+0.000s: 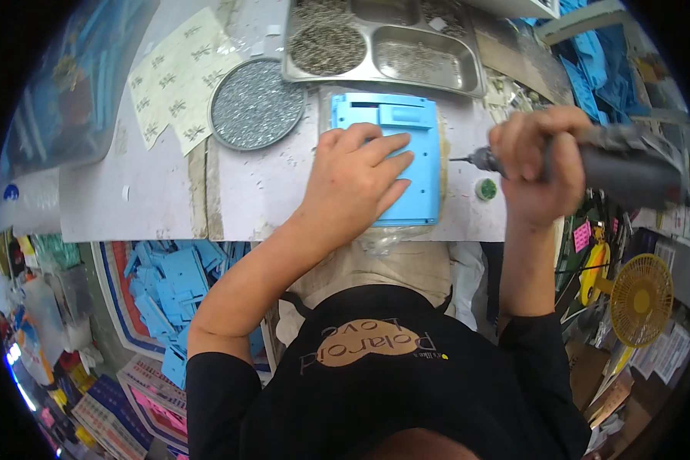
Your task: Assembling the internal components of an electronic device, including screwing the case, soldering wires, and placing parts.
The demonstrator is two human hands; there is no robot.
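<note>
A flat blue plastic casing lies on the worktable near its front edge. My left hand rests on it with the fingers spread, the palm over its left part, hiding that side. To the right, my right hand is wrapped round a dark power screwdriver. Its thin bit points left at the casing's right edge and stays a little apart from it. Small dark holes show along the casing's right side. Below the bit stands a small round pot with green contents.
Beyond the casing sits a metal compartment tray with small metal parts. A round dish of tiny silvery pieces stands left of it, beside patterned paper. More blue plastic parts fill a container below the table at left. A yellow fan is at right.
</note>
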